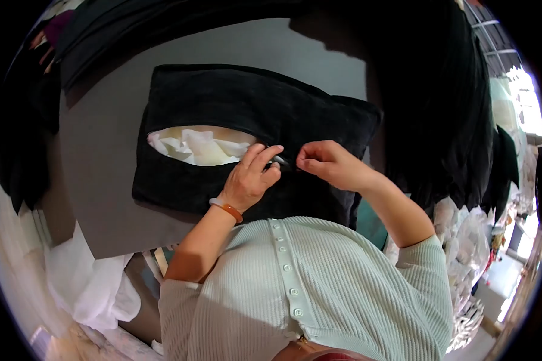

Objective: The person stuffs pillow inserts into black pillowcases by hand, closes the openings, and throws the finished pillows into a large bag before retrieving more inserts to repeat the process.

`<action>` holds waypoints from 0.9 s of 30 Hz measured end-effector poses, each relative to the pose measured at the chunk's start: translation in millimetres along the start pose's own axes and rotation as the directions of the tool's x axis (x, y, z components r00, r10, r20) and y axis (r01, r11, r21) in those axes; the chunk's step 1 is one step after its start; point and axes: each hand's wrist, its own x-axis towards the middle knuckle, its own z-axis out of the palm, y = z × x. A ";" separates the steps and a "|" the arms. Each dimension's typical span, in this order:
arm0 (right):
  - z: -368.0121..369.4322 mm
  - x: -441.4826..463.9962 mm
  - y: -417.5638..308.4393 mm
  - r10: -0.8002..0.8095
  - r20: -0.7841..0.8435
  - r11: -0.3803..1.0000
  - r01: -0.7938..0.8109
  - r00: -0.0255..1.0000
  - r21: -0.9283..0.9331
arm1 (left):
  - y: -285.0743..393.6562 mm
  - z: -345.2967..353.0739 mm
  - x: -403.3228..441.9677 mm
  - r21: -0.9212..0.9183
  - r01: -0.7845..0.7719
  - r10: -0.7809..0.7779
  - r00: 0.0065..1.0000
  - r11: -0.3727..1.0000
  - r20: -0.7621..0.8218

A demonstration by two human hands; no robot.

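A black fabric cushion cover (211, 96) lies flat on the grey table, with a long slit open across its left half. White filling (202, 146) shows through the slit. My left hand (252, 175), with a bracelet at the wrist, pinches the cover's fabric at the right end of the slit. A small patch of pale material shows by its fingertips. Just to the right, my right hand (332, 163) is closed in a pinch over the cover. Whatever is between its fingertips is too small to make out.
The grey table (102, 174) runs out beyond the cover. Black cloth (427, 102) is heaped along the back and right. White fabric (93, 283) hangs at lower left, and clear plastic bags (464, 240) are at right. Another person's hand (41, 45) shows at upper left.
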 end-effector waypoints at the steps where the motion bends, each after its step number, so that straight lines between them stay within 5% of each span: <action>1: 4.0 10.2 -2.0 -0.020 -0.012 0.997 0.020 1.000 -0.073 | -0.3 0.8 -1.0 0.039 -0.008 0.009 1.000 0.999 -0.017; 3: 9.0 19.8 -4.4 -0.054 0.005 0.988 0.055 0.999 -0.144 | 0.5 0.0 -0.3 0.074 0.012 -0.010 0.999 0.997 -0.034; 10: -0.3 -0.6 16.4 0.064 -0.098 0.998 -0.062 0.993 0.030 | 25.3 -35.0 4.6 0.233 0.066 -0.050 0.996 0.970 -0.076; 12: 0.9 -6.7 23.1 0.078 -0.126 0.992 -0.064 0.989 0.110 | 27.9 -62.5 4.9 0.253 0.269 -0.309 0.942 0.929 0.133; 15: 9.5 -5.2 27.7 -0.019 -0.152 0.994 0.035 0.988 0.102 | 33.2 -91.4 5.7 0.262 0.249 -0.303 0.934 0.932 0.191; 17: 12.6 -10.3 9.8 -0.057 -0.202 0.972 0.008 0.978 -0.235 | 33.1 -85.0 3.8 0.284 0.137 -0.187 0.969 0.949 0.159; 18: 13.2 -10.8 1.4 -0.061 -0.208 0.973 0.011 0.976 -0.231 | 31.9 -82.0 1.1 0.312 0.033 -0.074 0.990 0.950 0.120; 20: 9.9 -9.0 -16.8 -0.212 -0.219 0.684 -0.015 0.953 -0.729 | 25.9 -78.3 -3.1 0.312 0.017 -0.057 0.991 0.950 0.120; 22: 16.7 4.6 -32.3 -0.271 -0.298 0.650 -0.055 0.915 -0.758 | 22.3 -74.9 -3.7 0.300 -0.001 -0.020 0.998 0.954 0.067; 24: 19.8 24.9 -39.9 -0.649 -0.165 0.500 0.252 0.743 -0.828 | 19.0 -73.8 -3.5 0.285 -0.038 0.016 0.997 0.958 0.078; 27: 23.5 57.9 -36.5 -0.579 -0.027 0.434 0.280 0.815 -0.856 | 17.6 -77.0 -2.2 0.290 -0.098 0.073 0.993 0.952 0.094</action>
